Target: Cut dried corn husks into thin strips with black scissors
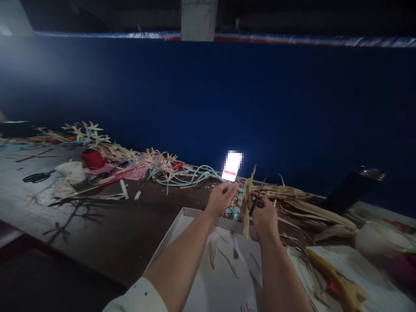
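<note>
My left hand (222, 199) is curled, its fingertips just below a lit phone (230, 167) that leans near the blue wall. Whether it touches the phone or pinches something small, I cannot tell. In my right hand (265, 214) is a pair of dark scissors (254, 204), the blades pointing up. A pale dried husk strip (247, 208) hangs upright beside the right fingers, seemingly held with the scissors. Beneath both forearms lies a shallow white box (224, 277) with a few husk scraps (228, 262) in it.
Long dried husks (312, 206) lie right of my hands, near a dark cylinder (352, 190) and a yellow-handled tool (338, 277). To the left are husk flowers (159, 160), pale blue cords (195, 173), a red thread spool (93, 159), a white cup (70, 172) and black scissors (38, 176).
</note>
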A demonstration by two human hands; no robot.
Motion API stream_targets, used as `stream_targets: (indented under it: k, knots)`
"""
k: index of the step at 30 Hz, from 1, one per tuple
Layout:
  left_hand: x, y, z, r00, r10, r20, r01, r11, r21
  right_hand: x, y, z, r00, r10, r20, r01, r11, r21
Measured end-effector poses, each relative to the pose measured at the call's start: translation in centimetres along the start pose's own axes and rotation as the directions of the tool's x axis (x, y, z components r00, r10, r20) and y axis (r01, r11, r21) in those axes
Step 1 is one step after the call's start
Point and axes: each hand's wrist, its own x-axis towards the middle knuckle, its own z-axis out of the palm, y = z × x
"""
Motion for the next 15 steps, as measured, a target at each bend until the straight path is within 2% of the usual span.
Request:
stream_targets:
  k: [4, 8, 11, 15]
  knots:
    - [-0.4, -0.4, 1.4, 0.991, -0.085, 0.101, 0.1, 0.983, -0.151, -0.5, -0.3, 0.9, 0.993, -0.072, 0.091, 0.076, 0.996, -0.048]
    - [-0.2, -1.0, 1.5, 0.991, -0.084, 0.103, 0.094, 0.991, -0.096, -0.7, -0.2, 1.3, 0.983, -0.131, 0.127, 0.143, 0.986, -0.091]
    - [-0.1, -1.0, 1.2, 0.997, -0.056, 0.055, 0.058, 0.998, -0.035, -0.6, 0.0, 1.4, 0.989, -0.056, 0.139, 0.055, 0.998, 0.009]
    - [0.2, -0.7, 0.8, 0.999, -0.034, 0.011, 0.034, 0.999, -0.019, -0.5, -0.1, 1.3, 0.995, 0.037, 0.094, -0.05, 0.99, 0.136]
